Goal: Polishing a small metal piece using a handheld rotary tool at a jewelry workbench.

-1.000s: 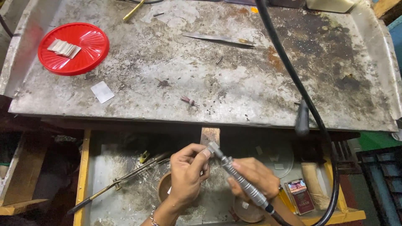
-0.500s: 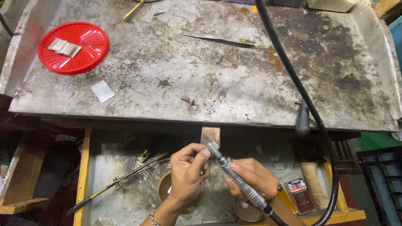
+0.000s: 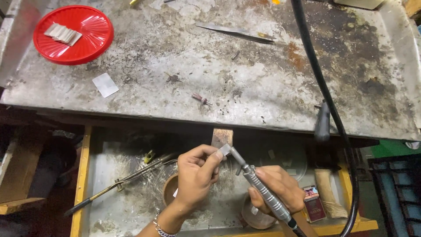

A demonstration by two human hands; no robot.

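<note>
While your left hand (image 3: 197, 173) pinches a small silver plate (image 3: 224, 150) at lower centre, your right hand (image 3: 277, 189) grips a ridged metal handpiece (image 3: 258, 188), its tip touching the plate just below a wooden peg (image 3: 222, 136). Right of your right hand lies a small red rectangular packet (image 3: 314, 209). At upper left of the frame, a round red lid (image 3: 90, 41) holds pale strips (image 3: 63, 34); a white square label (image 3: 105, 84) lies just below it on the stained metal bench (image 3: 263, 79).

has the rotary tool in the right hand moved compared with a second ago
No. The rotary handpiece in the right hand keeps its tip just below the wooden bench peg, as before.
</note>
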